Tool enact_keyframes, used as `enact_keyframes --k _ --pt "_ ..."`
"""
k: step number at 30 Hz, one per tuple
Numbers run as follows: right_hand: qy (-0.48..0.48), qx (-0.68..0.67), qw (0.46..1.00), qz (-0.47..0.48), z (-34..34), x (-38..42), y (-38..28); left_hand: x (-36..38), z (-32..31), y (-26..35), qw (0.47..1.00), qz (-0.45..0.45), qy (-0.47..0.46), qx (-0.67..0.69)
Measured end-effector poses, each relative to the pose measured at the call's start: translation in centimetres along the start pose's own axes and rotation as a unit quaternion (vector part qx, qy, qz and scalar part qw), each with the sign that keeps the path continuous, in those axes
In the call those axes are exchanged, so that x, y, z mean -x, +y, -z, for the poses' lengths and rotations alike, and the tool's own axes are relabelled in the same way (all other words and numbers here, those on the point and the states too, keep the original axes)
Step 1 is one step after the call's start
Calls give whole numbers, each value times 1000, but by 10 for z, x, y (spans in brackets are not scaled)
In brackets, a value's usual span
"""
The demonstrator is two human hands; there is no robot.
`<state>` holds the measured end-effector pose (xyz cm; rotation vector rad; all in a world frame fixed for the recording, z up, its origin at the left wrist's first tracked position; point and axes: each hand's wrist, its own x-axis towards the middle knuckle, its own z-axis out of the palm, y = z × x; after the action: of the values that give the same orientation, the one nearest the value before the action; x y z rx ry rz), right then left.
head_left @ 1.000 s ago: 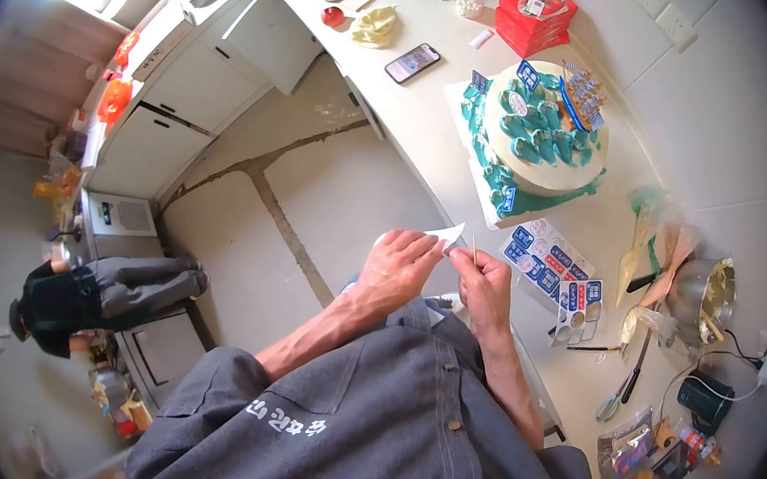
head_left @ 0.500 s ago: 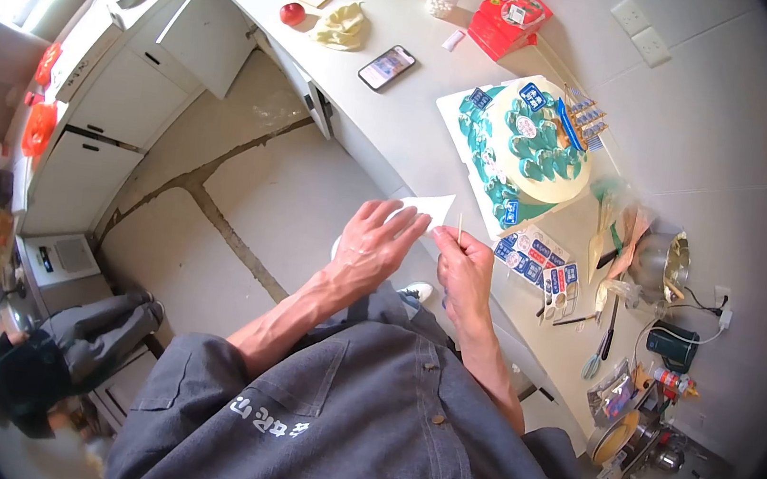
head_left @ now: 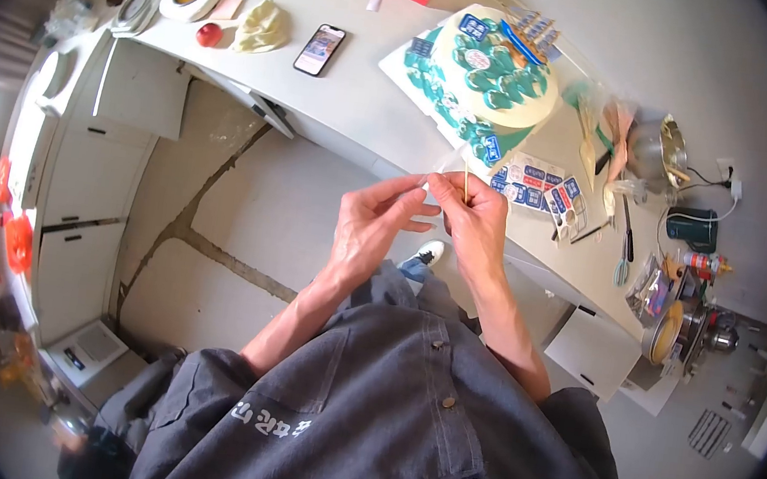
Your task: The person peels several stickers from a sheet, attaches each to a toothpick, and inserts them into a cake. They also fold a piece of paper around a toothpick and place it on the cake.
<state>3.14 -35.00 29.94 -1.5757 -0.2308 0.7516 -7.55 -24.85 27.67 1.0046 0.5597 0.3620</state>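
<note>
My left hand point(head_left: 370, 228) is closed, thumb and fingers pinching a thin whitish sheet point(head_left: 454, 160) seen nearly edge-on; most of it is hidden. Against it, my right hand point(head_left: 473, 224) pinches a thin wooden stick point(head_left: 466, 183) that points up between thumb and forefinger. Both hands meet just off the counter's front edge. Beyond them stands a round cake point(head_left: 515, 105) with white and teal cream, blue plaques and a toy sailing ship point(head_left: 526, 42) on top. Close to my right hand lies a sheet of blue, red and white labels point(head_left: 533, 179).
Filled piping bags point(head_left: 590, 136), a metal pot point(head_left: 653, 153) and a small whisk point(head_left: 624, 264) are on the right of the counter point(head_left: 362, 98). A phone point(head_left: 320, 50), a cream-coloured cloth point(head_left: 262, 28) and a red ball-like item point(head_left: 208, 34) lie to the left.
My hands have come together, and the white sheet, which showed broadly under my left palm, is now mostly out of sight. The view has shifted, so the counter's things appear higher and mostly further left.
</note>
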Motion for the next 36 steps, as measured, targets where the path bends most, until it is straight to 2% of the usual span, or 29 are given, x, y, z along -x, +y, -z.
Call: enact_keyframes --k 4,7,13,16,22,25,29,33,36 --pt "-37 -21 999 -27 10 0 -7 0 -4 12 999 43 -5 26" --pt "-74 6 997 -9 9 1 -12 3 -3 15 987 87 24 129" --pt "-73 49 996 16 3 10 -18 4 -11 15 979 55 76 179" --pt "-21 115 991 65 2 17 -12 10 -13 12 976 -5 123 179" --pt "24 54 994 90 -5 27 2 19 -18 20 980 -18 177 86" --pt "21 57 993 102 -2 26 -3 18 -16 16 978 -14 177 112" --pt "36 76 988 130 -2 26 -4 19 -16 25 959 40 153 234" --pt "51 84 984 147 -1 29 -7 19 -8 16 956 56 125 258" --pt "60 99 981 158 2 27 -5 21 -12 19 964 56 130 225"
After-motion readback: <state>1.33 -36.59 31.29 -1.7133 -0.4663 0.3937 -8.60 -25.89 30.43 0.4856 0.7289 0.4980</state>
